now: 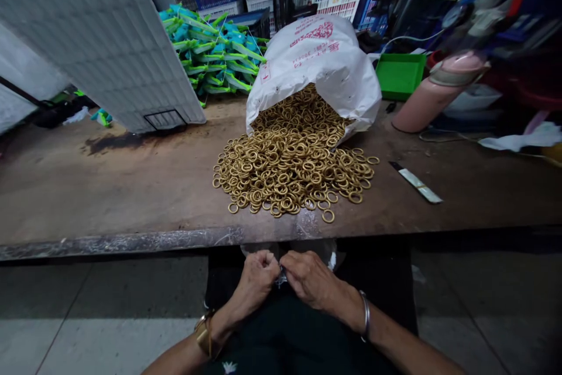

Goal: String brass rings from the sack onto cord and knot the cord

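Note:
Both hands are close together over my lap, just below the table's front edge. My left hand (258, 274) is closed, its fingers pinching a crumpled clear plastic bag (331, 251). Close beside it my right hand (311, 277) is closed on the same bag, with the fingers bent inward. A bit of the plastic shows between the hands, and more spreads out behind them; what it holds cannot be made out. Beyond the table edge lies a heap of gold-coloured rings (285, 173), spilling from the mouth of a white sack (325, 65) with red print.
On the wooden table (132, 199), a utility knife (417, 183) lies right of the rings. Behind it stand a pink bottle (434, 94) and a green tray (399, 75). A grey ribbed panel (118, 41) and green-blue plastic pieces (215, 53) are on the left.

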A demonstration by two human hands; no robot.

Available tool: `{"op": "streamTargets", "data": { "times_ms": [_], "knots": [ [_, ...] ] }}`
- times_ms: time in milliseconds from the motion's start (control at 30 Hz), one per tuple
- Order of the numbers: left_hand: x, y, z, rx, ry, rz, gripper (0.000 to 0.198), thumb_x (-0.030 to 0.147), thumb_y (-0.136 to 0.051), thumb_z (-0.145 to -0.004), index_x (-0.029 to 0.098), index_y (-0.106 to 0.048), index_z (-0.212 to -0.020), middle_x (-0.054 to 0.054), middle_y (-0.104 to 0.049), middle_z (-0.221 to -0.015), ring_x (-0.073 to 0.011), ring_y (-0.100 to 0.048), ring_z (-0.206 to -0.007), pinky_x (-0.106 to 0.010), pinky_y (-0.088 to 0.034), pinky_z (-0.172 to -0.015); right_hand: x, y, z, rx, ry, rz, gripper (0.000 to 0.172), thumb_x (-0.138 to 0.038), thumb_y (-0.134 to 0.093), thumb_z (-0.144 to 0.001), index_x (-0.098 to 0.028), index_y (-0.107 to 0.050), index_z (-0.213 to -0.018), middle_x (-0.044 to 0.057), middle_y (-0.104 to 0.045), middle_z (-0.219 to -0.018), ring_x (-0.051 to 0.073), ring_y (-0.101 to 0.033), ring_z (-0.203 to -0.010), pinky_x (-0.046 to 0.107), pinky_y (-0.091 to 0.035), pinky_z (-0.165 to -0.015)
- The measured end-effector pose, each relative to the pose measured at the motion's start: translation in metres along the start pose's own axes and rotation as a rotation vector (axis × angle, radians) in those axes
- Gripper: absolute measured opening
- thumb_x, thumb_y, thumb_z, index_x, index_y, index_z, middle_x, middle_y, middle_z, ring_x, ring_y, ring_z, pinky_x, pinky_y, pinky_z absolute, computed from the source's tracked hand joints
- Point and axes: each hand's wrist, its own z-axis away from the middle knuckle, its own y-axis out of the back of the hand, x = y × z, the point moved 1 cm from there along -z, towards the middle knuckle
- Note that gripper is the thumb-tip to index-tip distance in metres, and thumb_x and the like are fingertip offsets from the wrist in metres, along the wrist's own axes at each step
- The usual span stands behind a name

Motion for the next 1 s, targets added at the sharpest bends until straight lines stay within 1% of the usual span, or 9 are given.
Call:
{"op": "streamTargets", "data": {
  "times_ms": [167, 367, 433, 500, 567, 633, 733, 833, 1000],
  "knots": [
    [-0.003, 0.001, 0.001, -0.058, 0.036, 0.064, 0.016, 0.025, -0.049, -0.063, 0.019, -0.037, -0.053, 0.007, -0.032, -0.05, -0.0073, -0.024, -0.048, -0.023, -0.019, -0.046, 0.0, -0.002, -0.001, 0.052, 0.036, -0.018, 0.014, -0.007, -0.042, -0.073, -0.018, -0.05, -0.076, 0.0, -0.055, -0.07, 0.012, -0.048, -0.061, 0.024, -0.032, -0.058],
    [-0.01, 0.0, -0.001, -0.076, 0.137, 0.204, 0.015, 0.022, -0.05, -0.06, 0.018, -0.038, -0.052, 0.008, -0.033, -0.046, -0.006, -0.023, -0.044, -0.022, -0.016, -0.043, -0.004, -0.005, -0.002, 0.298, 0.109, -0.095, 0.017, -0.007, -0.036, -0.075, -0.018, -0.049, -0.069, 0.001, -0.052, -0.064, 0.013, -0.046, -0.059, 0.024, -0.033, -0.055],
    [-0.007, -0.001, 0.0, -0.076, 0.158, 0.252, 0.016, 0.023, -0.051, -0.059, 0.018, -0.038, -0.051, 0.008, -0.033, -0.045, -0.0057, -0.024, -0.043, -0.022, -0.016, -0.042, -0.006, -0.005, -0.002, 0.395, 0.044, -0.206, 0.019, -0.008, -0.035, -0.076, -0.018, -0.05, -0.069, 0.001, -0.052, -0.062, 0.012, -0.047, -0.058, 0.024, -0.035, -0.055],
    [-0.004, -0.001, 0.0, -0.067, 0.156, 0.281, 0.015, 0.023, -0.051, -0.057, 0.018, -0.039, -0.05, 0.008, -0.033, -0.044, -0.0056, -0.024, -0.042, -0.022, -0.016, -0.042, -0.006, -0.007, -0.003, 0.449, -0.118, -0.364, 0.018, -0.01, -0.037, -0.076, -0.019, -0.051, -0.068, -0.001, -0.052, -0.059, 0.011, -0.048, -0.055, 0.022, -0.037, -0.054],
    [-0.001, -0.001, 0.001, -0.04, 0.138, 0.279, 0.014, 0.022, -0.05, -0.057, 0.018, -0.039, -0.05, 0.008, -0.032, -0.044, -0.0055, -0.023, -0.042, -0.021, -0.016, -0.042, -0.006, -0.008, -0.003, 0.413, -0.272, -0.517, 0.017, -0.012, -0.039, -0.076, -0.02, -0.051, -0.066, -0.003, -0.051, -0.055, 0.01, -0.048, -0.052, 0.021, -0.038, -0.051],
    [0.0, 0.001, 0.002, -0.013, 0.116, 0.261, 0.014, 0.021, -0.049, -0.057, 0.019, -0.037, -0.05, 0.008, -0.03, -0.044, -0.0056, -0.022, -0.042, -0.021, -0.016, -0.042, -0.006, -0.009, -0.004, 0.346, -0.325, -0.609, 0.017, -0.011, -0.039, -0.075, -0.02, -0.052, -0.067, -0.004, -0.051, -0.054, 0.01, -0.048, -0.051, 0.02, -0.038, -0.05],
    [-0.002, 0.003, 0.003, 0.001, 0.09, 0.234, 0.016, 0.021, -0.048, -0.06, 0.019, -0.036, -0.05, 0.008, -0.029, -0.045, -0.0059, -0.021, -0.043, -0.021, -0.017, -0.042, -0.007, -0.004, -0.004, 0.326, -0.25, -0.618, 0.022, -0.008, -0.039, -0.074, -0.019, -0.055, -0.082, -0.001, -0.059, -0.07, 0.01, -0.053, -0.059, 0.02, -0.042, -0.056],
    [-0.004, 0.004, 0.003, -0.006, 0.069, 0.231, 0.018, 0.024, -0.049, -0.062, 0.019, -0.036, -0.051, 0.008, -0.03, -0.046, -0.0062, -0.022, -0.045, -0.021, -0.018, -0.043, -0.01, 0.002, -0.003, 0.317, -0.115, -0.52, 0.029, -0.007, -0.04, -0.076, -0.019, -0.054, -0.099, 0.003, -0.061, -0.086, 0.012, -0.056, -0.072, 0.023, -0.044, -0.065],
    [-0.006, 0.004, 0.003, -0.008, 0.02, 0.166, 0.021, 0.028, -0.051, -0.064, 0.019, -0.036, -0.053, 0.008, -0.03, -0.05, -0.007, -0.023, -0.048, -0.021, -0.019, -0.045, -0.01, 0.0, -0.002, 0.226, 0.007, -0.277, 0.019, -0.01, -0.04, -0.081, -0.017, -0.056, -0.087, 0.003, -0.06, -0.076, 0.013, -0.054, -0.069, 0.024, -0.042, -0.064]
  ]
}}
